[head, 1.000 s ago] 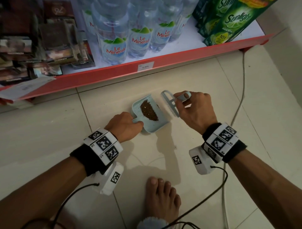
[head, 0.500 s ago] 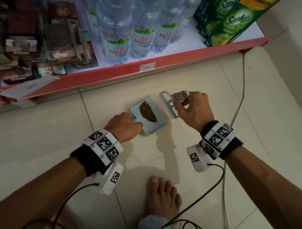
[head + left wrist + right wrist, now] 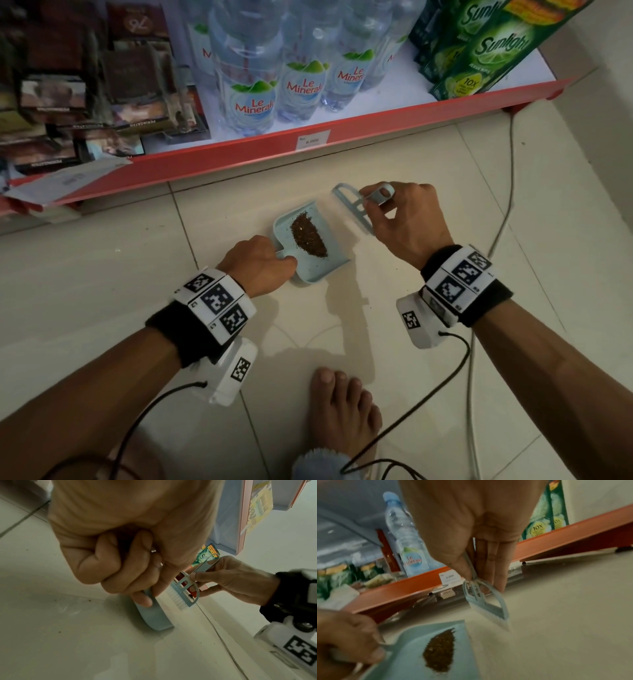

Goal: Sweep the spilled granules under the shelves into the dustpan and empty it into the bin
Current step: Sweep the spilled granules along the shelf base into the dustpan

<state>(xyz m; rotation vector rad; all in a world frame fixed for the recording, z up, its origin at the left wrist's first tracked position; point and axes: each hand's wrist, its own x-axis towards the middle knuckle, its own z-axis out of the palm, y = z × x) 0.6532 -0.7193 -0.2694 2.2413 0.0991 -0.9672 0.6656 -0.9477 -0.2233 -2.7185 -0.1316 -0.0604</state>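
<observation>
A small light-blue dustpan [image 3: 334, 263] sits on the tiled floor in front of the red shelf. A pile of brown granules [image 3: 307, 234] lies in its tray, and the same granules [image 3: 440, 651] show in the right wrist view. My left hand [image 3: 260, 263] grips the dustpan handle. Its fingers curl round the dustpan [image 3: 152, 616] handle in the left wrist view. My right hand [image 3: 404, 222] pinches the handle of a small light-blue brush [image 3: 352, 209] just right of the pan's open edge. The brush [image 3: 488, 604] has white bristles pointing at the floor.
The red shelf edge [image 3: 376, 123] runs across the back, carrying water bottles [image 3: 253, 92], green detergent packs [image 3: 479, 51] and dark boxes [image 3: 68, 113]. A grey cable [image 3: 507, 192] trails along the right floor. My bare foot [image 3: 342, 418] stands close behind the hands. A few specks dot the tiles.
The right hand has shifted the brush slightly away from the pan's open edge. The left hand and the dustpan have held still.
</observation>
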